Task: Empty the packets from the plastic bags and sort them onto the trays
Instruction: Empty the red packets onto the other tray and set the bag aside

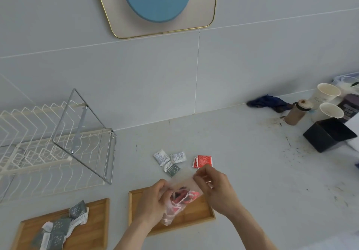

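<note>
Thin plastic bag of red packets, pinched between both hands above the right tray

The clear plastic bag (181, 195) looks limp, crinkly and light; I judge its mouth edge the best hold. The left hand (153, 201) grips its side, the right hand (213, 185) pinches its top rim. Red packets (186, 196) inside seem flat, slick foil. Below lies a bare wooden tray (196, 215); the left tray (93, 228) holds grey packets (60, 228). Loose white sachets (169, 159) and one red sachet (203, 161) sit on the pale tabletop (252, 172).
</note>
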`<state>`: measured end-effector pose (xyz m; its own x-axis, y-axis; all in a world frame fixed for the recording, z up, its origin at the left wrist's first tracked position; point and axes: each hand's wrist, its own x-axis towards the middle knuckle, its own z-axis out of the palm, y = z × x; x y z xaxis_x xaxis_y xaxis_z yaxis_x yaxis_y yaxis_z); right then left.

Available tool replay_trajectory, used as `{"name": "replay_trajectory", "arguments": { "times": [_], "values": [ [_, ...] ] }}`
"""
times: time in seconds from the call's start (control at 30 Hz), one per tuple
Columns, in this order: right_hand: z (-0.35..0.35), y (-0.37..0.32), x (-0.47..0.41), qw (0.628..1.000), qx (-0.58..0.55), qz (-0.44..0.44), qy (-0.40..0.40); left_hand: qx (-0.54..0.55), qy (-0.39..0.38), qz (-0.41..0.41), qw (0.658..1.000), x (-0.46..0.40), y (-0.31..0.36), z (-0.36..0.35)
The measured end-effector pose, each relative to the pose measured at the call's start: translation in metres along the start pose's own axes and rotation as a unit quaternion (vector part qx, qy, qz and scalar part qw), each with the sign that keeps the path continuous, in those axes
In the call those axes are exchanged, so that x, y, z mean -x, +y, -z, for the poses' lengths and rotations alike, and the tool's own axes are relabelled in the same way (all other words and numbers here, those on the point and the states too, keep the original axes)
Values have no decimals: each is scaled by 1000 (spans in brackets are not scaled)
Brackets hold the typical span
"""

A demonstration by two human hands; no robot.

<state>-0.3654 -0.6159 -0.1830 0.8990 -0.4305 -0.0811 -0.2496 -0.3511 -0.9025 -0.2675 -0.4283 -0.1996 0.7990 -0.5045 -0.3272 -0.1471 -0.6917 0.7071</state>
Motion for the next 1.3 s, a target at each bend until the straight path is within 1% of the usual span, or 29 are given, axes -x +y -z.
{"name": "replay_trajectory", "arguments": {
  "times": [0.07,0.1,0.13,0.2,0.27,0.3,0.33,0.4,0.47,0.67,0.8,0.9,1.0,1.17,1.3],
  "values": [
    [-1,5,5,995,29,-6,-91,10,-6,-9,1000,-3,0,-2],
    [-2,11,7,990,70,-15,-123,9,-14,-16,1000,-5,-1,-3],
    [-1,17,8,985,117,-20,-128,9,-24,-23,999,-5,-1,-3],
    [1,20,8,982,170,-14,-82,24,-30,-29,999,-5,-2,-2],
    [2,16,6,989,146,16,-5,44,-20,-21,999,-4,-4,-1],
    [1,12,4,992,125,22,24,42,-13,-16,999,-3,-4,0],
    [0,6,1,993,109,25,34,34,-6,-16,999,-2,-5,0],
    [-3,-1,-1,994,104,25,13,11,11,-21,1000,-1,-6,0],
    [-3,-3,-3,994,99,26,29,9,20,-18,1000,-1,-5,0],
    [2,-11,-8,993,96,27,59,9,14,-1,1000,-3,-11,1],
    [9,-18,-11,991,108,38,63,0,-10,14,1000,-3,-11,-4],
    [13,-25,-13,991,108,50,59,-12,2,17,1000,-1,-3,-6],
    [19,-30,-12,991,87,47,88,7,21,6,1000,-2,4,-7],
    [24,-34,-12,984,100,80,124,38,47,-6,998,-5,10,-4],
    [27,-36,-14,983,99,84,130,78,59,-8,995,-5,7,-3]
  ]
}}
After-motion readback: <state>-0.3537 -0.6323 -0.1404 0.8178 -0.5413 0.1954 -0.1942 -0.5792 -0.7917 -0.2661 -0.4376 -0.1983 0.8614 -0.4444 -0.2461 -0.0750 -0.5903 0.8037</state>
